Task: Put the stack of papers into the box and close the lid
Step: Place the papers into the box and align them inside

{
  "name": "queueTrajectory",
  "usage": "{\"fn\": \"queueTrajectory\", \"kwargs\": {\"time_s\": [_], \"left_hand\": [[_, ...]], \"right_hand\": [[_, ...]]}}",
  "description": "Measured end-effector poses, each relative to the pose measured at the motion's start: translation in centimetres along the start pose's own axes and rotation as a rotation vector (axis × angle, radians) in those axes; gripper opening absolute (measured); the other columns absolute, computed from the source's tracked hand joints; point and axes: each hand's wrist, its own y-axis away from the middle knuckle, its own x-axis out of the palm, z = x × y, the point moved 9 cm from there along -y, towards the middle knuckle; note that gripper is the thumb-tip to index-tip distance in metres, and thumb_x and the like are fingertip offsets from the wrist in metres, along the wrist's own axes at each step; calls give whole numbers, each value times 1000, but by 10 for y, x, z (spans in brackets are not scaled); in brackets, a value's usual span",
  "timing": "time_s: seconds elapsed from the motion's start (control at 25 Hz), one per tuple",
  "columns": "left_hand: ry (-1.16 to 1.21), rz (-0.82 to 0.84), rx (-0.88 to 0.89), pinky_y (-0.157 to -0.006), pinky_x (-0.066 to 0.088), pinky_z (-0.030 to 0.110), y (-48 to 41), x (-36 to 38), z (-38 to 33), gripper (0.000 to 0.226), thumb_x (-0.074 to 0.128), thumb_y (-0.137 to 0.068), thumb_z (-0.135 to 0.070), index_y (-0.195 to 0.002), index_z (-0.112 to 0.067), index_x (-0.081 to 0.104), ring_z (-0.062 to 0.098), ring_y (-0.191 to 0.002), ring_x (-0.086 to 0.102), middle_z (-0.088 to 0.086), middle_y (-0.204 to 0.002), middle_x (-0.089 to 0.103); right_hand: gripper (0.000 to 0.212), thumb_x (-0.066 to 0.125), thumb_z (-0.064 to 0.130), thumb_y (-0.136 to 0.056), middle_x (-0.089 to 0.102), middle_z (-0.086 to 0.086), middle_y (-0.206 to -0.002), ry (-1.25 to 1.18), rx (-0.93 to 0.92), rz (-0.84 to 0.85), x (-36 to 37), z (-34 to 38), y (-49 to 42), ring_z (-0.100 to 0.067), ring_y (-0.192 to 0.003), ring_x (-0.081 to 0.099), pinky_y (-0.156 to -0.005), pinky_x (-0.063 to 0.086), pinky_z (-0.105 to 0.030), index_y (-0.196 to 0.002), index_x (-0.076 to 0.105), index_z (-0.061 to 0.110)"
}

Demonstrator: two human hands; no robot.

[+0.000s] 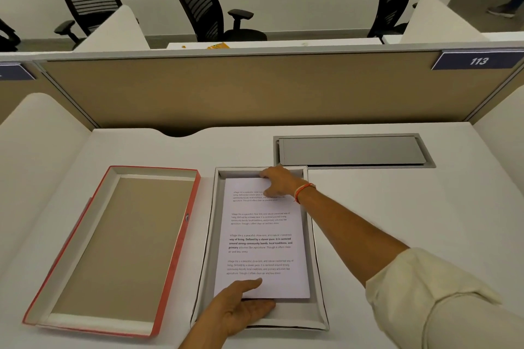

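Observation:
A stack of white printed papers point(262, 246) lies inside the shallow grey box point(317, 278) in the middle of the desk. My left hand point(241, 306) grips the near edge of the stack, thumb on top and fingers underneath. My right hand point(279, 181) holds the far edge of the stack at the box's far wall. The red-edged lid point(181, 241) lies upside down on the desk left of the box, its brown inside facing up.
A grey metal cable flap point(351, 151) is set into the desk behind and right of the box. A tan partition point(255, 91) closes the desk's far side, with white side dividers left and right. Black office chairs stand beyond.

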Motion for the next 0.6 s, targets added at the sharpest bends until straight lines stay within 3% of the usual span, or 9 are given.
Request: {"fn": "queueTrajectory", "kwargs": {"time_s": [0.2,0.6], "left_hand": [[-29,-15,1,-87,53,64,1,0,0,43,69,-74,18,-105,-8,56,54,-101,64,34,-115,63],[-73,-10,25,-96,47,63,6,3,1,39,65,-75,22,-101,-5,57,54,-108,61,34,-114,63]], "right_hand": [[39,69,16,-86,63,-11,-124,11,-2,-16,0,-2,-1,-29,-113,57,-96,49,-36,-124,62,10],[32,69,13,-86,65,-13,-119,-7,-20,-8,-1,-5,-2,-30,-111,59,-98,51,-39,-118,66,8]]}}
